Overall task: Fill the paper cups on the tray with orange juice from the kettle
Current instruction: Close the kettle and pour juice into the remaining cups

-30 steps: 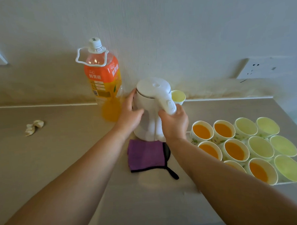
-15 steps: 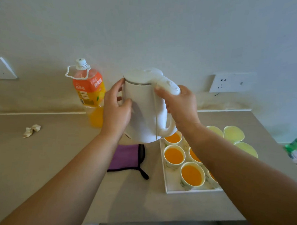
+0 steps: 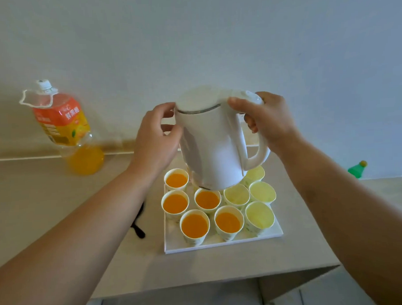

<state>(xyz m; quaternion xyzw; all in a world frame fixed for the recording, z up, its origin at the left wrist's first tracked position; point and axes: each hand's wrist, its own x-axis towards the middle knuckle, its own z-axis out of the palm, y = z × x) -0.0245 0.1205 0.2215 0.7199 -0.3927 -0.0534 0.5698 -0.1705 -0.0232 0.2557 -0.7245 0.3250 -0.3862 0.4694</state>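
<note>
A white kettle (image 3: 212, 142) hangs upright in the air over the back of the white tray (image 3: 222, 242). My right hand (image 3: 269, 121) grips its handle near the top. My left hand (image 3: 156, 137) holds the kettle's left side, fingers curled round the body by the lid. Several paper cups stand on the tray: those on the left, like one front cup (image 3: 195, 225), hold orange juice, and those on the right, like another front cup (image 3: 259, 215), are empty. The kettle hides some cups at the back.
An orange juice bottle (image 3: 65, 128), partly full, stands against the wall at the left. A black cloth strap (image 3: 137, 229) shows under my left forearm. A green bottle top (image 3: 357, 169) sits at the far right. The counter's front edge runs close below the tray.
Both hands have lifted the kettle off the counter and carried it right, over the tray. The view has shifted so the tray is now centred.
</note>
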